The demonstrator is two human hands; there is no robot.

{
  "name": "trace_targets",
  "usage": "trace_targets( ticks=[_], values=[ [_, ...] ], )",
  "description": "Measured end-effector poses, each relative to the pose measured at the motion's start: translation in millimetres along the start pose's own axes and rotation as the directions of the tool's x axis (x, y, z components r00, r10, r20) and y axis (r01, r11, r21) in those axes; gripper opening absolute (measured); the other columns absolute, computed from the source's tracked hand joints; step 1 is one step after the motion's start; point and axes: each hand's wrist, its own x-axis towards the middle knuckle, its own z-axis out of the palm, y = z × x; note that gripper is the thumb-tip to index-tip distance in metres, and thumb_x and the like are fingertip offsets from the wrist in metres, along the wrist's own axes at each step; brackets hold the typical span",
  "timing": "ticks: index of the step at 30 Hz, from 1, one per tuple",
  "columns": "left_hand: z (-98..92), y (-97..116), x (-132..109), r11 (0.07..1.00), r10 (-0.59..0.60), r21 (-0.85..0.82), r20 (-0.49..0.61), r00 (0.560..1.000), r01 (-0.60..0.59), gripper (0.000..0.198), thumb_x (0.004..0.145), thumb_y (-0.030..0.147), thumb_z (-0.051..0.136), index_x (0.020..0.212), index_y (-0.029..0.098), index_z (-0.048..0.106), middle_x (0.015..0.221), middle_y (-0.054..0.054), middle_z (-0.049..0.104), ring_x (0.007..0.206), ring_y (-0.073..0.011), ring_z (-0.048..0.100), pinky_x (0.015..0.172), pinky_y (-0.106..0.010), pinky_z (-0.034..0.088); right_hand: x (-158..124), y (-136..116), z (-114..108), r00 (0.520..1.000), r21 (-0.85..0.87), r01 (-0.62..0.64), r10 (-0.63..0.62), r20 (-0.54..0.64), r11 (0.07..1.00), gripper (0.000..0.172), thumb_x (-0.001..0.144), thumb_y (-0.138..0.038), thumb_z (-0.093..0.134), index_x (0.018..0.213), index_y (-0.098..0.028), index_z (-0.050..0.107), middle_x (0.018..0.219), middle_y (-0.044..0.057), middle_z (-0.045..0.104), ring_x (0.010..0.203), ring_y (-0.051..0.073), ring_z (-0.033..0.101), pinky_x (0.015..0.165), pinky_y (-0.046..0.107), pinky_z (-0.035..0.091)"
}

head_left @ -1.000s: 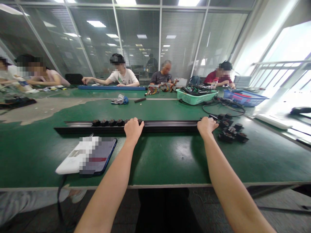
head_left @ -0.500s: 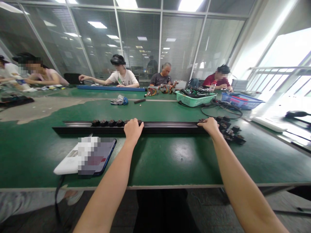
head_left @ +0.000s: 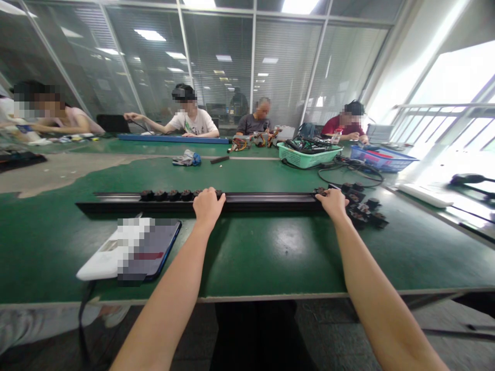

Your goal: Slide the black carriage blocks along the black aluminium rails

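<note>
A long black channel-shaped rail [head_left: 268, 204] lies crosswise on the green table. Several small black block-like parts [head_left: 173, 196] sit in a row inside its left half. My left hand [head_left: 208, 207] is closed over the rail near its middle, covering some of those parts. At the right end, my right hand [head_left: 334, 202] pinches a small black part [head_left: 320, 190] at the channel; the fingers hide most of it. Just right of that hand is a loose pile of similar black parts [head_left: 361, 210].
A phone [head_left: 154, 257] and a white device [head_left: 106, 257] with a cable lie front left. Farther back are a crumpled cloth [head_left: 187, 158], a short dark strip [head_left: 219, 160], a green basket [head_left: 309, 156] of cables and a blue basket [head_left: 382, 159]. Several people sit across the table.
The whole view has shifted slightly. Both hands stay at about the same places on the rail; no clear movement of the parts shows.
</note>
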Motion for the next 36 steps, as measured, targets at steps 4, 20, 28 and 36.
trace_targets(
  ticks=[4, 20, 28, 36],
  values=[
    [-0.7, 0.2, 0.1, 1.0, -0.004, 0.0, 0.008, 1.0, 0.004, 0.039, 0.101, 0.044, 0.05, 0.119, 0.015, 0.07, 0.118, -0.017, 0.073, 0.112, -0.0308, 0.069, 0.095, -0.038, 0.051, 1.9, 2.1, 2.3, 1.0, -0.024, 0.004, -0.004, -0.011, 1.0, 0.04, 0.086, -0.035, 0.064, 0.115, -0.01, 0.075, 0.114, 0.019, 0.074, 0.106, 0.032, 0.065, 0.091, 0.041, 0.042],
    [-2.9, 1.2, -0.9, 1.0, -0.005, -0.005, 0.011, 1.0, 0.005, 0.039, 0.102, 0.044, 0.049, 0.118, 0.015, 0.07, 0.119, -0.017, 0.073, 0.113, -0.0309, 0.069, 0.096, -0.039, 0.051, 0.3, 7.3, 3.9, 0.997, -0.05, -0.018, 0.015, -0.071, 0.999, 0.046, 0.086, -0.04, 0.066, 0.122, -0.012, 0.073, 0.124, 0.021, 0.069, 0.115, 0.034, 0.061, 0.097, 0.045, 0.041],
    [-2.8, 1.7, -1.3, 1.0, -0.003, 0.002, 0.007, 1.0, 0.003, 0.039, 0.101, 0.044, 0.05, 0.118, 0.015, 0.069, 0.119, -0.016, 0.073, 0.112, -0.0307, 0.069, 0.095, -0.038, 0.052, -1.0, 9.6, 6.8, 0.994, -0.068, -0.056, 0.049, -0.098, 0.996, 0.051, 0.085, -0.047, 0.066, 0.119, -0.009, 0.072, 0.121, 0.023, 0.067, 0.111, 0.034, 0.059, 0.096, 0.045, 0.04],
    [0.3, 0.6, 0.6, 1.0, 0.003, 0.011, -0.003, 1.0, -0.003, 0.039, 0.101, 0.044, 0.051, 0.118, 0.014, 0.069, 0.118, -0.016, 0.074, 0.112, -0.0314, 0.069, 0.095, -0.039, 0.052, 2.8, 11.0, 8.3, 0.995, -0.107, -0.052, 0.041, -0.095, 0.993, 0.047, 0.087, -0.045, 0.065, 0.117, -0.009, 0.073, 0.121, 0.023, 0.068, 0.109, 0.033, 0.06, 0.095, 0.044, 0.04]
  ],
)
